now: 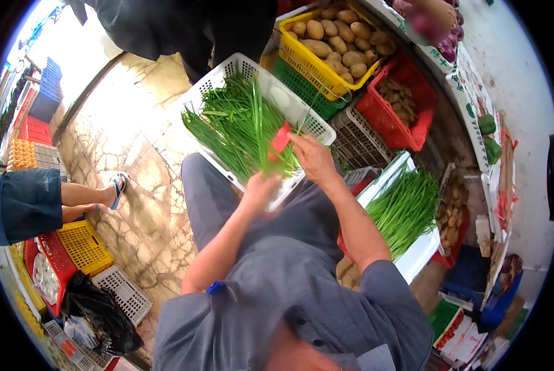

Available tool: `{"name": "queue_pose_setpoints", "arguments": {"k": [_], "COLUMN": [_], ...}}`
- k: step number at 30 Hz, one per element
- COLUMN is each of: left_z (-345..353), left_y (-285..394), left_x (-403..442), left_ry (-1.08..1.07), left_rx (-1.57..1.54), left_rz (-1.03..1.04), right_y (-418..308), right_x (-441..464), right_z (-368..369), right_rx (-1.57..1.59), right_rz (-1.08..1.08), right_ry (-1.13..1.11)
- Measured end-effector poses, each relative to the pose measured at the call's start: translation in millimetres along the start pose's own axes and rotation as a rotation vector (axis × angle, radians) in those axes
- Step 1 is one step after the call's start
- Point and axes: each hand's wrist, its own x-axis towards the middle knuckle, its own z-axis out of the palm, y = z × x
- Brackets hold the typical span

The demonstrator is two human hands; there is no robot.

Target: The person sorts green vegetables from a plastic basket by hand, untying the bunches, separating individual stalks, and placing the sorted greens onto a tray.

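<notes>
A white plastic basket point(277, 93) stands before my knees, filled with long green stalks point(227, 117). My left hand point(263, 190), blurred by motion, is closed round the lower end of a bunch of stalks point(259, 133) above the basket's near edge. Just to its right, my right hand point(314, 157) pinches a red strip point(280, 141) that lies against the bunch. A white box point(385, 176) with more green stalks point(403, 207) is at my right side.
Potatoes fill a yellow crate point(326, 80) at the back, beside a red crate point(407, 127) of brown roots. Another person in dark clothes point(178, 28) stands beyond the basket. At left are a person's legs point(85, 195), a yellow crate point(85, 247) and a black bag point(100, 312).
</notes>
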Motion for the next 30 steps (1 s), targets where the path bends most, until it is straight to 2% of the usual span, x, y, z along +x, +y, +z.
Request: {"name": "queue_pose_setpoints", "arguments": {"k": [1, 8, 11, 12, 13, 15, 17, 19, 20, 21, 23, 26, 29, 30], "left_z": [-0.8, -10.0, -11.7, -14.4, -18.7, -25.7, -43.0, -49.6, -55.7, -55.3, -60.4, -62.3, -63.7, -63.1], "left_y": [2.6, -1.8, 7.3, 6.4, 6.3, 11.9, 12.3, 23.0, 19.1, 24.2, 27.9, 26.9, 21.9, 22.8], "left_x": [-1.8, 1.5, 0.6, 1.6, 3.1, 1.1, 8.5, 8.3, 11.1, 10.9, 12.0, 14.2, 18.9, 19.6], "left_ry": [0.012, -0.007, -0.015, -0.04, -0.04, 0.011, 0.016, 0.006, 0.011, 0.066, 0.095, 0.137, 0.13, 0.125], "left_rx": [0.014, -0.002, 0.162, 0.204, 0.186, -0.106, -0.169, -0.37, -0.471, -0.556, -0.64, -0.599, -0.62, -0.64], "left_rz": [-0.011, -0.035, -0.068, -0.037, -0.055, -0.025, 0.032, 0.046, 0.049, 0.048, 0.05, 0.017, 0.019, 0.017], "right_y": [4.9, 16.9, 24.9, 30.4, 36.7, 50.7, 72.3, 105.8, 129.6, 143.7, 162.6, 114.1, 97.7, 76.8], "right_x": [2.2, -12.5, -20.6, -23.5, -26.2, -30.5, -41.4, -62.1, -78.9, -88.8, -96.3, -69.9, -43.7, -32.9], "right_z": [1.5, 2.0, 9.6, 11.8, 9.3, -3.1, -20.0, -35.7, -28.4, -26.1, -36.1, -33.9, 11.5, 26.1], "right_rx": [-0.016, -0.019, -0.122, -0.053, -0.015, 0.059, -0.043, -0.219, -0.412, -0.541, -0.51, -0.349, -0.221, -0.179], "right_rz": [-0.014, -0.074, 0.061, 0.11, 0.162, 0.262, 0.265, 0.487, 0.509, 0.624, 0.754, 0.702, 0.315, 0.29], "right_ry": [-0.056, -0.011, 0.059, 0.121, 0.18, 0.296, 0.407, 0.199, 0.192, 0.129, -0.026, 0.157, 0.178, 0.055]}}
